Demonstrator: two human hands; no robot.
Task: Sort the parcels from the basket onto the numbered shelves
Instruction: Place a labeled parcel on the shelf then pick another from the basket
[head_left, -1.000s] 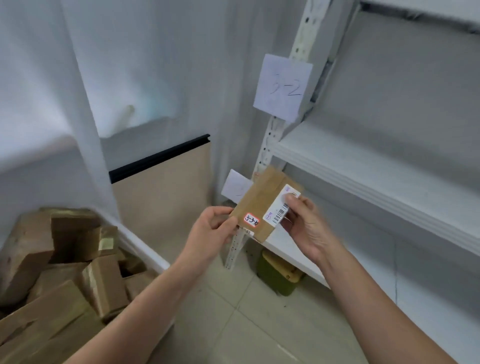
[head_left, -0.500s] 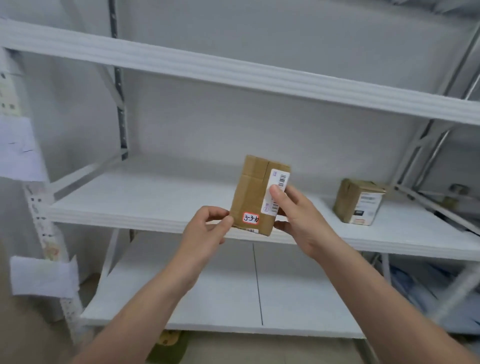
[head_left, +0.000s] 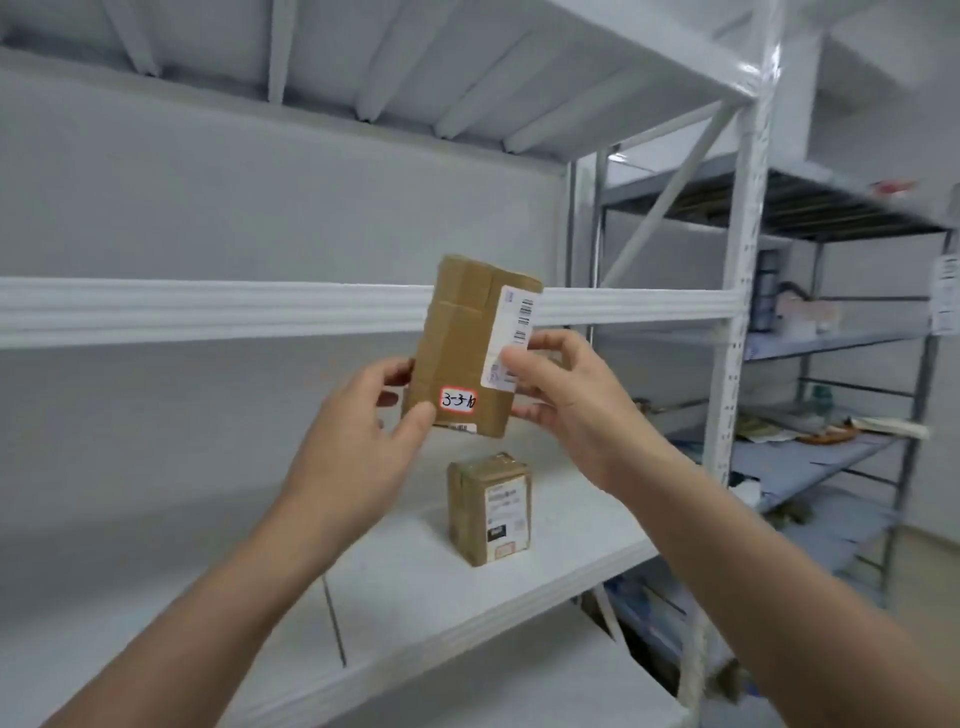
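Both hands, left hand (head_left: 363, 415) and right hand (head_left: 566, 395), grasp brown taped cardboard parcel (head_left: 470, 343) upright. Handwritten red-edged sticker (head_left: 458, 400) faces the reader, likely for shelf matching. Second small brown box (head_left: 491, 506) sits below hands on white shelf (head_left: 208, 571).

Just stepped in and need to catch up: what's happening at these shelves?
A person holds a taped brown parcel up before the white shelving, left hand at its lower left corner, right hand pinching its right edge. Its red-bordered sticker reads roughly 3-3-10. Another small parcel stands on the shelf below it.
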